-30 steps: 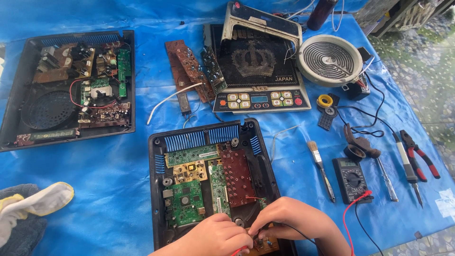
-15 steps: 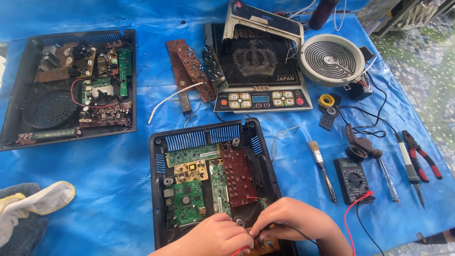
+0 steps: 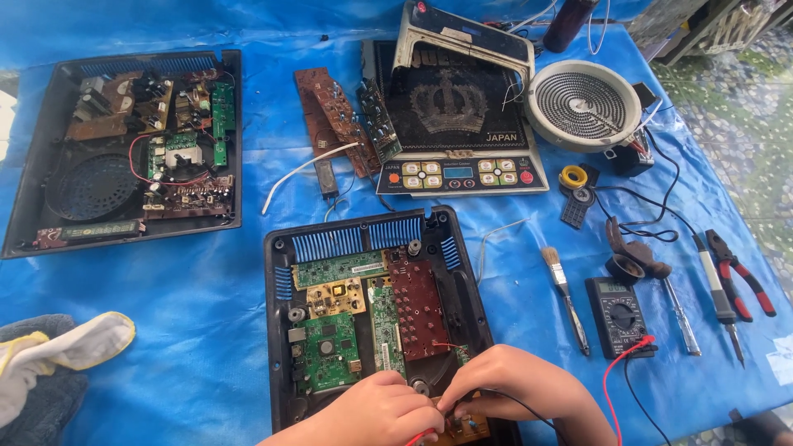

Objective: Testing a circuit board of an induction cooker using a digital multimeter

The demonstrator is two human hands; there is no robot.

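Head view. An open black appliance casing (image 3: 376, 314) lies on a blue tarpaulin (image 3: 206, 314), near the lower edge, with green and brown circuit boards (image 3: 363, 310) exposed inside. Both hands work at its near end. The left hand (image 3: 376, 413) is curled, fingertips pinched on what appears to be a red probe lead (image 3: 417, 438); the tip is hidden. The right hand (image 3: 516, 388) is bent over a small brown board (image 3: 467, 428), fingertips pressing down beside a black wire (image 3: 529, 405); whether it grips anything cannot be told.

To the right lie a black multimeter (image 3: 621, 315), a paintbrush (image 3: 566, 297) and red-handled pliers (image 3: 739, 272). A second opened casing (image 3: 124, 149) sits well apart, upper left.
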